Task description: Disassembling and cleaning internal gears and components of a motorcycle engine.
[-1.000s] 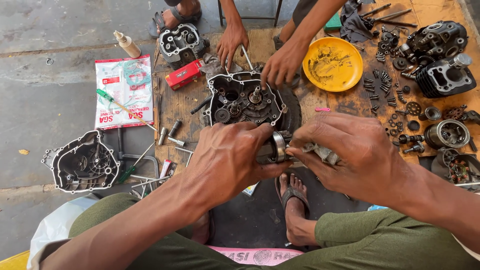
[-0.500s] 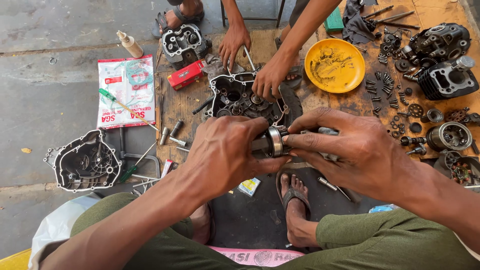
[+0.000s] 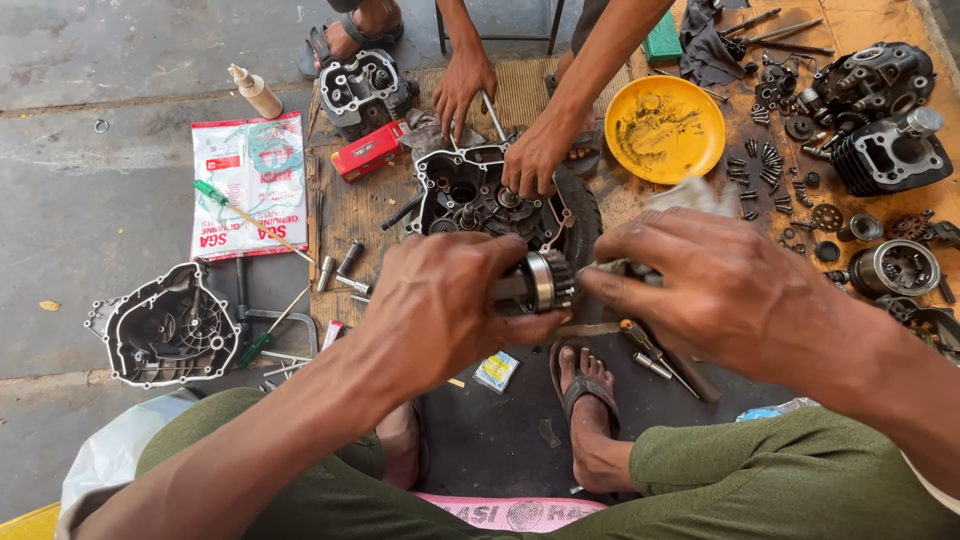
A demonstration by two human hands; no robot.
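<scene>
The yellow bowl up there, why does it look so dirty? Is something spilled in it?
Yes, the yellow bowl is smeared with dark grime, apparently oily dirt rather than a fresh spill. Beside it, small bolts and gears lie scattered on the stained mat. Nothing looks broken.

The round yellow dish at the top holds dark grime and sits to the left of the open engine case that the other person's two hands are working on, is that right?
Not quite. The head view shows the round yellow dish lying to the right of the open engine case, not the left. It does hold dark grime, and the other person's two hands do rest on that case.
</scene>
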